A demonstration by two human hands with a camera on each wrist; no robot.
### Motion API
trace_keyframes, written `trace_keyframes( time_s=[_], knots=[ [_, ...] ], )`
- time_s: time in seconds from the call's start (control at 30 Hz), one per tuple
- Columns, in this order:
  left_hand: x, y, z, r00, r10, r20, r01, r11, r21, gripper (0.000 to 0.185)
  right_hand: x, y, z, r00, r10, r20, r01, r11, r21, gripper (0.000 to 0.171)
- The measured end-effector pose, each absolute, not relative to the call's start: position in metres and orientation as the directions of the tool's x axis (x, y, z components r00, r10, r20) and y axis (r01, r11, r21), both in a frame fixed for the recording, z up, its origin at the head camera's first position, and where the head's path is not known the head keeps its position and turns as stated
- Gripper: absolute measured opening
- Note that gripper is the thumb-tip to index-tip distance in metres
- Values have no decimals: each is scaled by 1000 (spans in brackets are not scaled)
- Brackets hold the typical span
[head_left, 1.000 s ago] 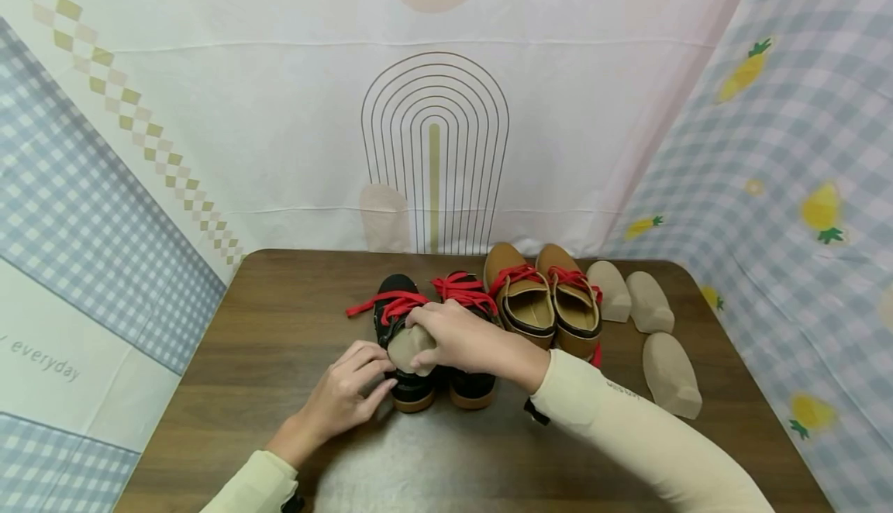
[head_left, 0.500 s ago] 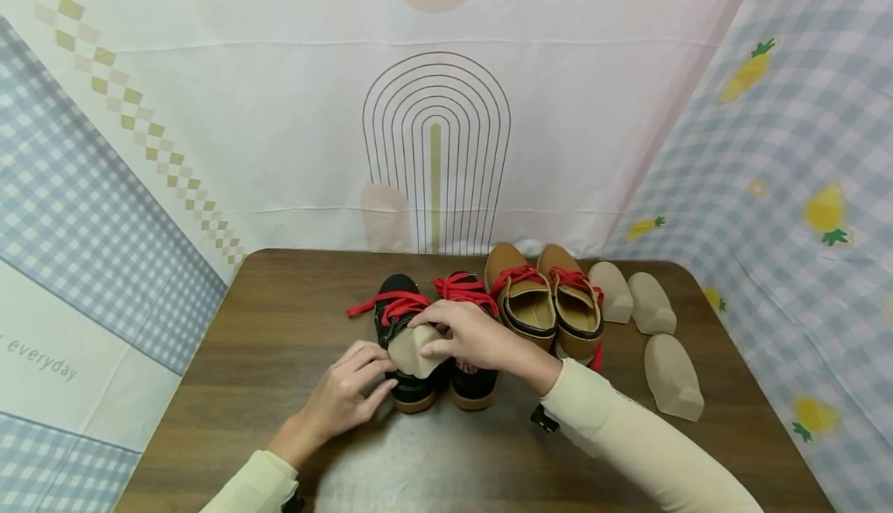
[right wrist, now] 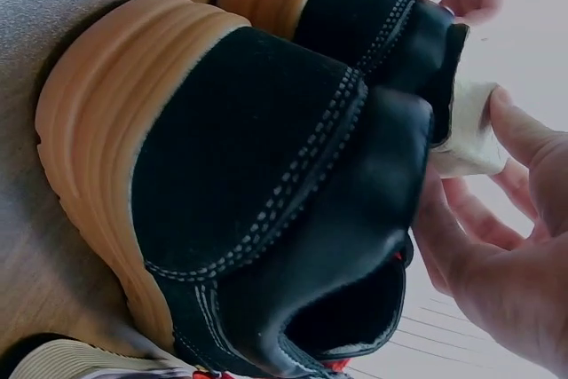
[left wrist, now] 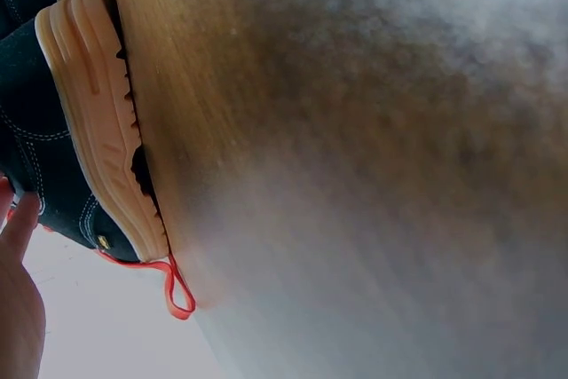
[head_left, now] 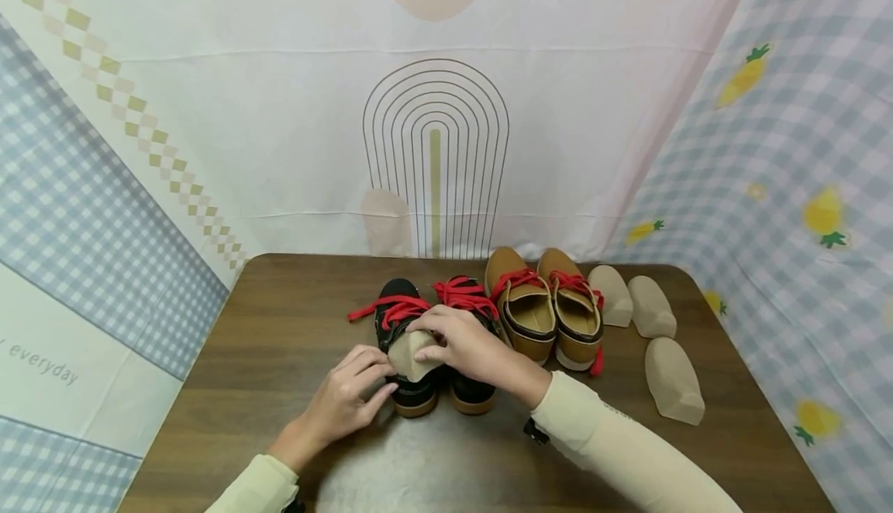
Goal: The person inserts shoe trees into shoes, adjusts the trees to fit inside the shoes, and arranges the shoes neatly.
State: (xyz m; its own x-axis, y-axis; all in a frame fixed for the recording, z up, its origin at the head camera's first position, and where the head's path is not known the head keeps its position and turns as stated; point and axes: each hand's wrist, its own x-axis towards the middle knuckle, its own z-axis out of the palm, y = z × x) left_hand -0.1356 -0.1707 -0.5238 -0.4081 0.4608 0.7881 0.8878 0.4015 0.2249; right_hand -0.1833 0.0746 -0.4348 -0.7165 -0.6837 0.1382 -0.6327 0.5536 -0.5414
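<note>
A pair of black shoes with red laces stands mid-table. My right hand (head_left: 470, 346) pinches a beige shoe insert (head_left: 408, 358) between thumb and fingers. The insert is partly in the opening of the left black shoe (head_left: 416, 403); its front end is hidden. With its fingertips, my left hand (head_left: 345, 393) holds the left edge of that same shoe. In the right wrist view, the insert (right wrist: 470, 122) sticks out beyond the collar. The right black shoe (head_left: 473, 398) stands close beside its mate, under my right hand, and its opening (right wrist: 346, 312) shows no insert.
A pair of tan shoes (head_left: 530, 315) with red laces stands behind to the right. Several more beige inserts (head_left: 673, 381) lie at the right side of the brown table (head_left: 279, 327). Patterned cloths (head_left: 300, 133) hang around the back and sides.
My right hand shifted slightly right and then back left with the insert, which tilts a little differently in the shoe opening. My left hand stays at the shoe edge.
</note>
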Motion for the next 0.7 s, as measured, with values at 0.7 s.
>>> trace_keyframes(
  time_s=[0.7],
  knots=[
    [-141, -170, -531, -425, 343, 837, 894, 301, 331, 26, -180, 65, -449, -742, -629, 233, -657, 610, -444, 42]
  ],
)
